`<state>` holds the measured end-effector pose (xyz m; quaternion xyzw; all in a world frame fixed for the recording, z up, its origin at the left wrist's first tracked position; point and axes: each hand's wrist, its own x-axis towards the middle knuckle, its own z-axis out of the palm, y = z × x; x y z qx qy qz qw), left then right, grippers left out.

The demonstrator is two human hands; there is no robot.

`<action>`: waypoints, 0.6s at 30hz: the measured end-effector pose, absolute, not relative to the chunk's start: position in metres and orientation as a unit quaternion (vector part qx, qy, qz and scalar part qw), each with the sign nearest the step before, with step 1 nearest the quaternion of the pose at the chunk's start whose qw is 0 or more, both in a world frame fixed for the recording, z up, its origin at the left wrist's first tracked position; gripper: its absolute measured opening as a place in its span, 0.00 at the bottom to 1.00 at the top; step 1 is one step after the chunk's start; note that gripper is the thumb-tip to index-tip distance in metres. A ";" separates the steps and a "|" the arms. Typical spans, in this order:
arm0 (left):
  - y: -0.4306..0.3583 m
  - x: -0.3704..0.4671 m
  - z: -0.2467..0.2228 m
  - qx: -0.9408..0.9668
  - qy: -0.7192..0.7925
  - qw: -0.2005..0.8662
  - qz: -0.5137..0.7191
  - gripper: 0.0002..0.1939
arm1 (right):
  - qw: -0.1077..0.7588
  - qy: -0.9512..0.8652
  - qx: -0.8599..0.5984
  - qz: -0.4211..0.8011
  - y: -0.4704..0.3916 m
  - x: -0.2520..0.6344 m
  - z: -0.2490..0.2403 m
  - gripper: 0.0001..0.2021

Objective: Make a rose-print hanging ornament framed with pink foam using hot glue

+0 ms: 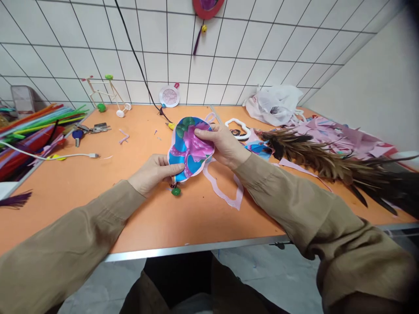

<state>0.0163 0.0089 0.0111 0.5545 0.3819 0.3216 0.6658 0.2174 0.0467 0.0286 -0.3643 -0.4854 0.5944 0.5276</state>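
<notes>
Between my two hands is a rounded, scallop-edged fabric piece [193, 150], blue with a large pink flower and green leaves. My left hand [153, 172] pinches its lower left edge, thumb on the front. With its thumb on the flower, my right hand [225, 144] grips the upper right edge. A green bead [176, 191] hangs beneath the piece on a dark cord, and a pale pink loop [210, 117] shows at its top. Below my right wrist, a pale pink cut-out outline [225, 197] lies on the orange table [183, 222]. The fingers behind the piece are hidden.
Left are colourful pipe cleaners [39, 126], keys [94, 127] and a white cable [65, 155]. A small stick frame [104, 93] stands at the back. Right are brown feathers [310, 152], pink fabric scraps [343, 137], a white plastic bag [276, 104] and a white outline frame [242, 124].
</notes>
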 end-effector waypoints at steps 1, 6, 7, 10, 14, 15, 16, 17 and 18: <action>0.009 0.017 0.011 0.553 0.384 0.665 0.322 0.21 | 0.526 -0.479 -0.359 0.604 0.047 0.218 0.028 0.15; 0.008 0.019 0.014 0.510 0.385 0.667 0.383 0.22 | 0.531 -0.407 -0.376 0.642 0.045 0.220 0.030 0.19; 0.008 0.019 0.015 0.501 0.383 0.663 0.403 0.21 | 0.524 -0.390 -0.387 0.650 0.045 0.220 0.029 0.21; 0.010 0.018 0.015 0.482 0.385 0.648 0.446 0.21 | 0.489 -0.364 -0.401 0.684 0.043 0.218 0.024 0.28; 0.010 0.019 0.015 0.465 0.388 0.648 0.462 0.20 | 0.445 -0.358 -0.390 0.722 0.037 0.210 0.015 0.29; 0.010 0.019 0.015 0.465 0.387 0.647 0.463 0.20 | 0.440 -0.359 -0.386 0.727 0.036 0.208 0.013 0.28; 0.010 0.020 0.015 0.466 0.387 0.646 0.464 0.20 | 0.440 -0.362 -0.380 0.729 0.034 0.206 0.012 0.27; 0.009 0.020 0.015 0.469 0.388 0.644 0.463 0.21 | 0.446 -0.370 -0.371 0.725 0.032 0.205 0.012 0.26; 0.009 0.021 0.015 0.473 0.390 0.643 0.460 0.21 | 0.455 -0.383 -0.362 0.718 0.030 0.203 0.012 0.24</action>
